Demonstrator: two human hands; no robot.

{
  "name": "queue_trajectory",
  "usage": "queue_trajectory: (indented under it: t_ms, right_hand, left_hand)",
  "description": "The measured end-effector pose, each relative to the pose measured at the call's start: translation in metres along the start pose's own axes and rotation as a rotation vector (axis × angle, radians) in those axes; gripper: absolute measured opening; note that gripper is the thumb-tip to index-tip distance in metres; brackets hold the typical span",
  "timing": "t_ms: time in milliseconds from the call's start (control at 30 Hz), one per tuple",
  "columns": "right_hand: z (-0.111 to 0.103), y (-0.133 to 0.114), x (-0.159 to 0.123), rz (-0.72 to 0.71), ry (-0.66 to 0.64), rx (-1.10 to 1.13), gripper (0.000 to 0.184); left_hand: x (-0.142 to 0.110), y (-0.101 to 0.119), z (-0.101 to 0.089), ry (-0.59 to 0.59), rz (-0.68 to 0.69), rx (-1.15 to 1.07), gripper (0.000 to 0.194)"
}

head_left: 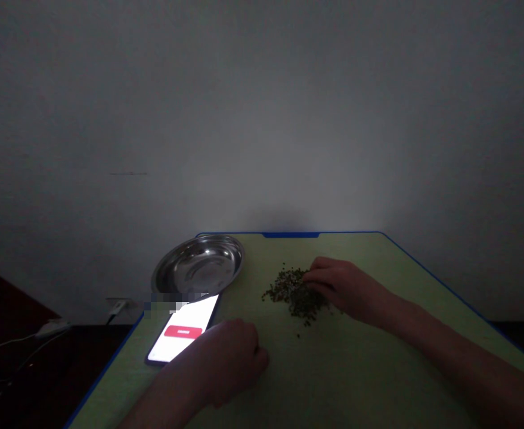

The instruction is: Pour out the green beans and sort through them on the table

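Observation:
A loose pile of small greenish-dark grains or beans, mixed with paler ones (295, 292), lies spread on the green tabletop (351, 369). My right hand (337, 286) reaches in from the right, its fingertips drawn together at the pile's right edge. Whatever sits between those fingertips is too small to see. Closer to me, my left hand (235, 357) rests curled into a fist below and left of the pile, its palm side hidden. Just beyond its wrist lies a lit phone (185, 333), partly covered by my forearm.
A shiny steel bowl (201, 265) stands at the back left, tilted, with its near rim over the phone's far end. The table has a blue edge (427, 271) and meets a grey wall (279, 119). Cables and a plug (118, 307) are at the left.

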State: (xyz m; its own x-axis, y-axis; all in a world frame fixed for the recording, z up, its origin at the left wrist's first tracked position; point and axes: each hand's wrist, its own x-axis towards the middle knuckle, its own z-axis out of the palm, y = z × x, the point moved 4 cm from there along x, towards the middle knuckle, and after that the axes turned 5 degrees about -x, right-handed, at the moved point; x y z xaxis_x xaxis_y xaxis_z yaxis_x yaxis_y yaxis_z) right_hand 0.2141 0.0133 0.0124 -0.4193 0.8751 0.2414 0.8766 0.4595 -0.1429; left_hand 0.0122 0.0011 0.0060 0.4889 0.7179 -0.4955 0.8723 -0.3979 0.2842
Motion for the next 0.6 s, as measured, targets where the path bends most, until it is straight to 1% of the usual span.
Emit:
queue_trajectory:
  t_ms: [200, 267, 400, 500, 600]
  right_hand:
    - [-0.005, 0.008, 0.008, 0.016, 0.063, 0.006, 0.021]
    - [-0.011, 0.012, 0.004, 0.040, 0.090, 0.004, 0.021]
    - [-0.017, 0.022, -0.013, 0.122, 0.128, 0.013, 0.019]
    - [-0.012, 0.032, -0.025, 0.162, 0.145, 0.036, 0.019]
    - [-0.003, 0.036, -0.031, 0.149, 0.164, 0.042, 0.019]
  left_hand:
    - [0.003, -0.004, 0.004, -0.010, 0.009, 0.007, 0.038]
    - [0.003, -0.005, 0.005, -0.006, 0.003, 0.014, 0.040]
    - [0.002, -0.003, 0.003, 0.022, 0.036, 0.060, 0.040]
    - [0.001, -0.001, 0.001, 0.027, 0.031, 0.052, 0.039]
    - [0.000, 0.000, 0.001, 0.019, 0.024, 0.033, 0.038]
